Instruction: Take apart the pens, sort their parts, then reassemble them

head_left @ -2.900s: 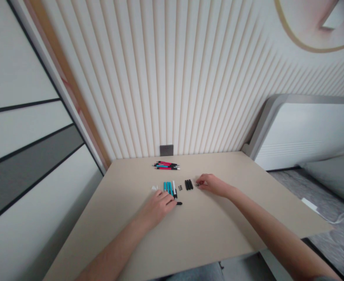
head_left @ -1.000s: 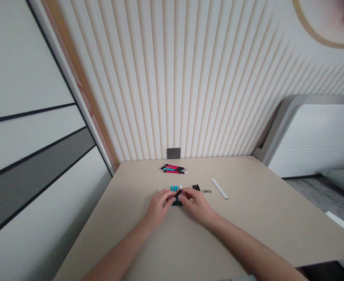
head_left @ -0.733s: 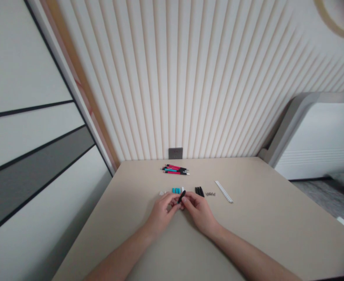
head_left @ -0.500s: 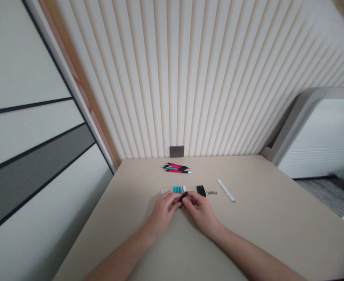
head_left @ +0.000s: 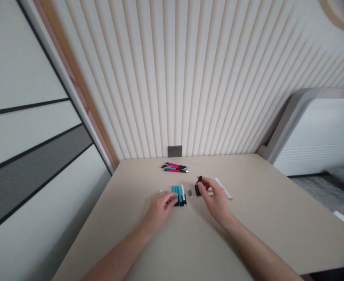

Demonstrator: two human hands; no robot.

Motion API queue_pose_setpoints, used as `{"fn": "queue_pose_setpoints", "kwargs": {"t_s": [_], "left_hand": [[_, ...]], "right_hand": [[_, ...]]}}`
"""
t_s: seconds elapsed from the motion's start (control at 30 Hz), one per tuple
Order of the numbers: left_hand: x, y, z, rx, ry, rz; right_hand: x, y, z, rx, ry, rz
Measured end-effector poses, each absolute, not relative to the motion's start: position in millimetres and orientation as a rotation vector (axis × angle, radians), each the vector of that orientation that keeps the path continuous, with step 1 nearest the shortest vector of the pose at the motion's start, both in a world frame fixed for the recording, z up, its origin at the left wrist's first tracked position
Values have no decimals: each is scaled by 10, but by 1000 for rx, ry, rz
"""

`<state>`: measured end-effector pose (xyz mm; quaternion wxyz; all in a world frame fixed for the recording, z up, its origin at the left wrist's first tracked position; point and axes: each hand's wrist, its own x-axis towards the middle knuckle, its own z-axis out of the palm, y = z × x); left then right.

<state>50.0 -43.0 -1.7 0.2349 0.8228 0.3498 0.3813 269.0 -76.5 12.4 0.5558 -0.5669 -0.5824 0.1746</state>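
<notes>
The person is working with both hands over a beige table [head_left: 172,242], and the white tube [head_left: 183,190] is lying in the middle of the small parts. To the right of the white tube, and a little farther from the person, the right hand [head_left: 218,199] is pinching a black piece [head_left: 200,178] between the thumb and the fingers, and this piece is standing tilted above the table. Under it, also to the right of the white tube, other black pieces [head_left: 197,190] are lying, partly hidden by the hand. To the left of the white tube, the left hand [head_left: 160,203] is reaching over the blue tubes [head_left: 177,190] with bent fingers, the thumb and forefinger coming close together; whether they are pinching something, one cannot tell. The blue tubes are lying just beside the white tube, on its left side. Small metal bits [head_left: 189,192] are resting just right of the white tube, and thin white sticks [head_left: 223,189] are lying well to its right, past the right hand. Behind the white tube, the pens [head_left: 174,170] are lying in a loose pile, and farther behind, on the wall, a dark socket [head_left: 174,151] is showing
</notes>
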Motion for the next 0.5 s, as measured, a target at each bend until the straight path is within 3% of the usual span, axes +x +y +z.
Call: {"fn": "queue_pose_setpoints", "kwargs": {"t_s": [0.1,0.37,0.5], "left_hand": [[478,-421,-24,2296,945,1029],[465,-423,-12,2395,917,1041],[464,-426,0,2430,924,1027]], "right_hand": [[2920,-714,153,-1390,-1294,351],[3097,-604,63,-1345,-1221,603],[3067,-606,17,-1440,-1359,481]]}}
